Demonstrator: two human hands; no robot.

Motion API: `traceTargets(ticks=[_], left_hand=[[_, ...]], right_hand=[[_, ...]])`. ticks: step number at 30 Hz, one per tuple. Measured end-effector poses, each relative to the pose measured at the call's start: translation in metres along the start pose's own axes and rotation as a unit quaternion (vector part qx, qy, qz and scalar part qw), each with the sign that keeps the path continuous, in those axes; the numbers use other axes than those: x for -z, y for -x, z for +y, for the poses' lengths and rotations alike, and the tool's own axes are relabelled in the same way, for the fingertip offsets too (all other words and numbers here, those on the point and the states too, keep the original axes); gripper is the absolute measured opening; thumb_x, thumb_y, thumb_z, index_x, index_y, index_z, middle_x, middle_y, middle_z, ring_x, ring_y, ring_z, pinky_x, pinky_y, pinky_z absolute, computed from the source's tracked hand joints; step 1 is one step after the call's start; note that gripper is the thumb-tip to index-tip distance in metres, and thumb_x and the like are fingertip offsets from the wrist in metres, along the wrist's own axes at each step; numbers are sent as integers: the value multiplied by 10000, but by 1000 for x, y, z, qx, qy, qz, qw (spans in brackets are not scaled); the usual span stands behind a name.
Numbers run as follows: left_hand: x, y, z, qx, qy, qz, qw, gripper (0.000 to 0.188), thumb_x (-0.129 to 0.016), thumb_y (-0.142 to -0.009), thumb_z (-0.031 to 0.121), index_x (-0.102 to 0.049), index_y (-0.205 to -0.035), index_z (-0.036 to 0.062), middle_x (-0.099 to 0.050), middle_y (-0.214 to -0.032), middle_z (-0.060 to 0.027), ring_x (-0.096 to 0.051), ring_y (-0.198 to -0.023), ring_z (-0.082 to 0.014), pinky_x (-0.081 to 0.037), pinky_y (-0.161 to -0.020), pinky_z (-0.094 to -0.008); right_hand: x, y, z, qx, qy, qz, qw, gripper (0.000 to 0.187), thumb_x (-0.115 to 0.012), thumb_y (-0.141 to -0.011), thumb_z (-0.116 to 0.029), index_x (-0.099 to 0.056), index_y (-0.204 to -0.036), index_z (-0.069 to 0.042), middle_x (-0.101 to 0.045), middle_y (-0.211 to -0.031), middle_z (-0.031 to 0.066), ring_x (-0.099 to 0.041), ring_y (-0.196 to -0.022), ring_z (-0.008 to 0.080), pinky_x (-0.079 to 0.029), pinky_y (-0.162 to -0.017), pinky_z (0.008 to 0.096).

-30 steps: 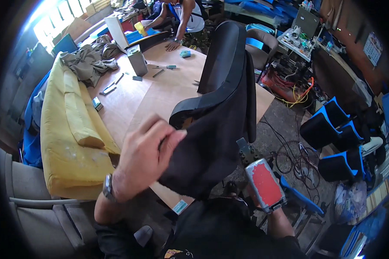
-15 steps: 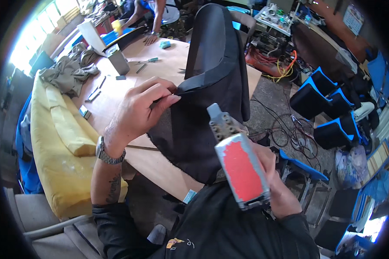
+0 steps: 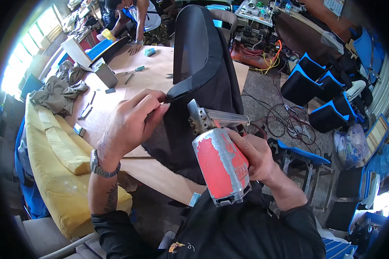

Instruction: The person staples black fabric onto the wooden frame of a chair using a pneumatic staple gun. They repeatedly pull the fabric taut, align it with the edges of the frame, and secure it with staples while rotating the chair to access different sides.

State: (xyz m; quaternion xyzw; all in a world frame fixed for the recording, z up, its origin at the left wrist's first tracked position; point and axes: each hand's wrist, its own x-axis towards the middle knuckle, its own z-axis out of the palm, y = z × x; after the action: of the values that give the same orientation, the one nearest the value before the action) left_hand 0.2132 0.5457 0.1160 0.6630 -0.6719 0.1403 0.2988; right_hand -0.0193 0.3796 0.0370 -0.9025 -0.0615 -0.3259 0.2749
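Note:
A red and bare-metal pneumatic staple gun (image 3: 222,166) is in my right hand (image 3: 257,157), the fingers wrapped round its grip below the head. Its nose points up and away, a short distance off the cloth. My left hand (image 3: 136,118) pinches the edge of black fabric (image 3: 190,88) between thumb and fingertips. That fabric covers a tall, curved upholstered panel (image 3: 222,73) standing on the wooden table. A loose, frayed flap of the cloth hangs on the near side, below my left hand.
The wooden table (image 3: 125,86) bears a screwdriver (image 3: 136,69), a small box (image 3: 78,129) and staple strips. Yellow foam (image 3: 56,159) lies at left. Black-and-blue seats (image 3: 302,80), cables (image 3: 281,116) and a step stool (image 3: 302,162) are right. A person (image 3: 138,19) leans on the far end.
The staple gun has turned in my right hand, showing its side, and moved up and left. My left hand keeps its pinch on the fabric. The whole view has shifted slightly.

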Motion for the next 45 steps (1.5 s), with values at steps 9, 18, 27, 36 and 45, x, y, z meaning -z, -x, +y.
traceTargets(ticks=[9,18,27,36,45], left_hand=[[-1,-2,-1,7,8,4,1000,84,-620,-823,24,-545,-802,-7,-636,-841,-127,-623,-655,-288,-489,-562,-329],[-2,-9,7,64,23,6,998,32,-596,-836,8,-581,-836,-21,-642,-816,-135,-624,-646,-246,-479,-571,-298],[-33,2,28,234,264,117,929,434,-548,-887,240,-435,-1205,-33,-538,-1174,-160,-522,-1092,-218,-371,-970,-341],[-68,8,28,341,145,187,910,572,-679,-663,-35,-505,-1208,-15,-559,-1150,-83,-522,-1072,-178,-394,-953,-305],[-65,10,31,380,147,185,894,590,-678,-638,-78,-532,-1206,-15,-585,-1149,-90,-531,-1089,-172,-396,-959,-298]], right_hand=[[5,-9,4,-40,-26,-6,999,746,-769,-616,-224,-485,-1258,27,-596,-730,121,-584,-596,250,-451,-571,338],[8,-8,23,-40,-105,9,994,588,-737,-697,-222,-528,-1199,0,-637,-843,142,-648,-742,278,-496,-673,314],[62,7,124,-335,-437,71,832,107,-597,-830,-132,-560,-840,-32,-530,-632,58,-503,-482,153,-428,-477,291],[35,-67,209,-290,-650,22,702,257,-592,-816,-100,-454,-1015,-14,-449,-567,39,-478,-455,149,-465,-539,320],[33,-82,229,-242,-701,-42,669,241,-539,-808,-38,-463,-1033,0,-465,-614,48,-485,-479,148,-457,-549,331]])
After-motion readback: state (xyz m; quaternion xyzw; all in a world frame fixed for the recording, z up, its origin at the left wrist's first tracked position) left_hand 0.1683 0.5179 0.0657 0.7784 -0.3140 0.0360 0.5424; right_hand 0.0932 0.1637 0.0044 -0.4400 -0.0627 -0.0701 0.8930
